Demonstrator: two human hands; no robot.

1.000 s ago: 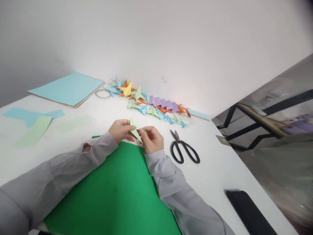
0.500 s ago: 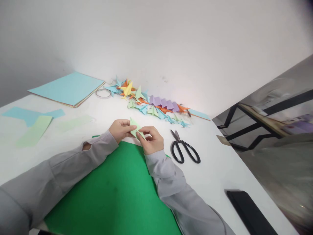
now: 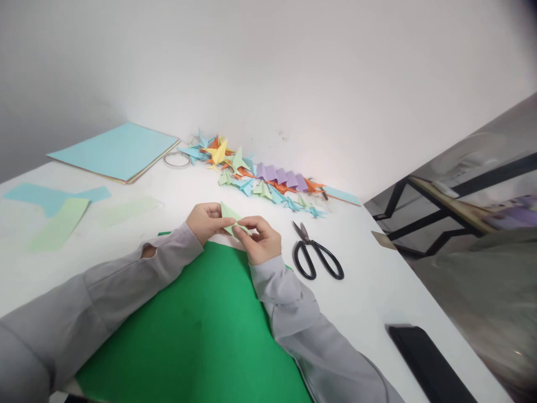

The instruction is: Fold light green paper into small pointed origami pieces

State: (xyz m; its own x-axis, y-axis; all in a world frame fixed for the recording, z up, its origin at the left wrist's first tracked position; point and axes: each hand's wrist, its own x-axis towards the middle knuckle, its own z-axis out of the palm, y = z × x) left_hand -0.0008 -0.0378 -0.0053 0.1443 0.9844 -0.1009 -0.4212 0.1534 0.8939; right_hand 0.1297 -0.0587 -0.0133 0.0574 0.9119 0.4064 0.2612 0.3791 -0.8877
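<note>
A small folded piece of light green paper (image 3: 229, 214) is pinched between both hands above the top of a green sheet (image 3: 201, 313). My left hand (image 3: 206, 223) grips its left side, thumb in front. On its lower right side, my right hand (image 3: 260, 239) holds it between thumb and fingers. Black-handled scissors (image 3: 308, 243) lie to the right of my right hand, blades slightly apart. Beyond the hands is a row of folded paper pieces in yellow (image 3: 218, 152), purple (image 3: 282, 176), orange, blue and green.
A stack of blue-topped paper (image 3: 117, 151) lies at the back left, beside a thin ring (image 3: 177, 160). Blue (image 3: 52, 197) and light green strips (image 3: 61, 224) are on the left. A black object (image 3: 428, 364) lies near the table's right edge.
The light green paper has shifted and tilted slightly to the left between my fingers. Both hands still hold it in nearly the same place.
</note>
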